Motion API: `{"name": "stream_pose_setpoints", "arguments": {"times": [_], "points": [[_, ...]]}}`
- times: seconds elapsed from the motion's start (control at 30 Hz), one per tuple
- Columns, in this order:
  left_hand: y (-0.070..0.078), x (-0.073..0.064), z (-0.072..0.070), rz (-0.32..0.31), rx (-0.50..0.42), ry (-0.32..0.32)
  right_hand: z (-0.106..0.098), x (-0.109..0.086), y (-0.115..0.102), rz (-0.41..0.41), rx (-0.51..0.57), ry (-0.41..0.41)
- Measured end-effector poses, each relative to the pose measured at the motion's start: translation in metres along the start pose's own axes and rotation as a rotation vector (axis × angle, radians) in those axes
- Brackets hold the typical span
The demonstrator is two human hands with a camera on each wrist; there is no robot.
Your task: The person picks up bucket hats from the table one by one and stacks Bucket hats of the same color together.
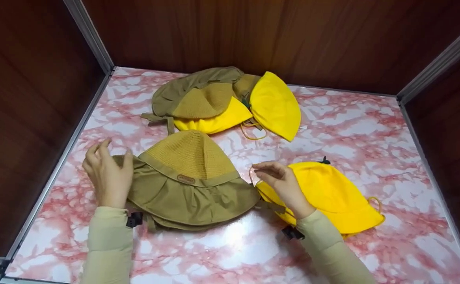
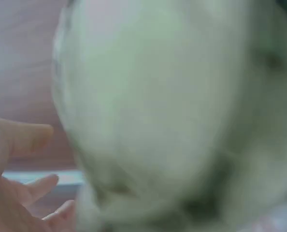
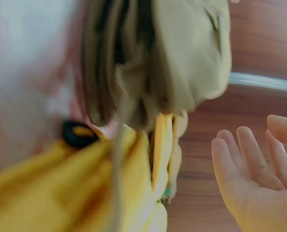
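An olive sun hat [image 1: 190, 185] with a mesh crown and a small brown label lies on the marbled table between both hands. My left hand [image 1: 109, 173] is at its left brim, fingers spread and loosely bent; in the left wrist view the thumb [image 2: 30, 137] stands apart from the blurred hat. To the right lies a yellow hat [image 1: 328, 193] with a dark green stem on top. My right hand [image 1: 279, 181] hovers over its left edge, beside the olive brim. In the right wrist view its fingers [image 3: 252, 152] are loosely bent with nothing in them.
At the back, another olive hat [image 1: 204, 94] lies over a yellow hat [image 1: 218, 118], with a further yellow hat [image 1: 275, 104] leaning beside them. Dark wood-grain panels [image 1: 230, 35] with metal edges enclose the table [image 1: 356, 122] at the back and sides.
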State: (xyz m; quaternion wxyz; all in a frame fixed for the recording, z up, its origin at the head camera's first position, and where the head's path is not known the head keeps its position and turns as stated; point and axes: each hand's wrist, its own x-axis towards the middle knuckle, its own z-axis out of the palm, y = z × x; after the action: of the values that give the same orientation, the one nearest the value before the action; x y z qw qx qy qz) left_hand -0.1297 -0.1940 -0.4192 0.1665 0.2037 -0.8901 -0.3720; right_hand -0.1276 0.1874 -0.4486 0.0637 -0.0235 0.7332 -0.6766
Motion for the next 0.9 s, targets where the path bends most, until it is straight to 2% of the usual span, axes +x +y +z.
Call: {"name": "stream_pose_setpoints", "arguments": {"times": [0.1, 0.2, 0.3, 0.43, 0.53, 0.63, 0.8, 0.9], "points": [[0.014, -0.007, 0.002, 0.085, -0.014, 0.008, -0.008, 0.001, -0.008, -0.009, 0.011, 0.027], [0.028, -0.015, 0.005, 0.168, -0.094, 0.014, -0.016, 0.002, -0.017, -0.017, 0.061, 0.052], [0.043, -0.024, 0.012, 0.245, -0.237, 0.010, -0.024, 0.004, -0.024, -0.036, 0.121, 0.098], [0.061, -0.039, 0.028, 0.349, -0.439, -0.013, -0.033, 0.011, -0.034, -0.078, 0.220, 0.179], [0.073, -0.049, 0.040, 0.396, -0.551, -0.068, -0.038, 0.017, -0.041, -0.083, 0.334, 0.232], [0.086, -0.058, 0.050, 0.389, -0.664, -0.163, -0.044, 0.021, -0.047, -0.074, 0.428, 0.276], [0.109, -0.068, 0.063, 0.284, -0.866, -0.385, -0.059, 0.028, -0.056, -0.063, 0.558, 0.320], [0.119, -0.071, 0.070, 0.207, -0.960, -0.476, -0.070, 0.034, -0.060, -0.028, 0.687, 0.334]]}}
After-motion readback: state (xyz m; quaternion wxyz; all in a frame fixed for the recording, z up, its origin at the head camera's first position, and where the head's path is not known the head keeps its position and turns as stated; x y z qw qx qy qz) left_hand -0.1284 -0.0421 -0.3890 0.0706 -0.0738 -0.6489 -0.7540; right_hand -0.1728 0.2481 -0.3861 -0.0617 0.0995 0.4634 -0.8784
